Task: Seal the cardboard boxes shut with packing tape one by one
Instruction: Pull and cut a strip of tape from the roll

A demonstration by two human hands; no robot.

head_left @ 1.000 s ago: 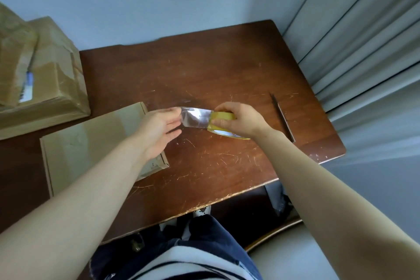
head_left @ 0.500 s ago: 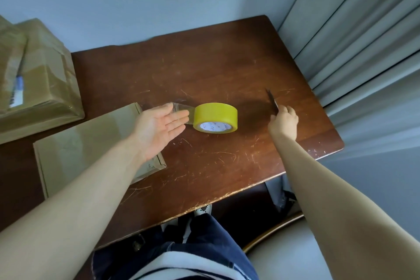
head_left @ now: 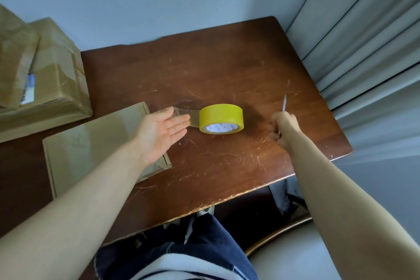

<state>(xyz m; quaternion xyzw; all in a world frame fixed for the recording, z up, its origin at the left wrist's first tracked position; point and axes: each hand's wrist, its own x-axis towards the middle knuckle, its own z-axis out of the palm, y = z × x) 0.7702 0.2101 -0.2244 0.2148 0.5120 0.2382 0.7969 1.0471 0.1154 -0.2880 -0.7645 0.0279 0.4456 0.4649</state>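
Note:
A yellow roll of clear packing tape lies on the wooden table. A short clear strip of tape runs from the roll to the fingertips of my left hand, which is palm up with fingers spread, the strip's end stuck to them. That hand hovers over the right edge of a flat cardboard box. My right hand is closed around a thin knife, its blade pointing away from me, to the right of the roll.
Taped cardboard boxes are stacked at the far left. Grey curtains hang along the table's right side, a wall stands behind it. My legs are under the near edge.
My right hand let go of the tape roll, which now rests on the table, reached right to the knife and picked it up. My left hand keeps the tape end.

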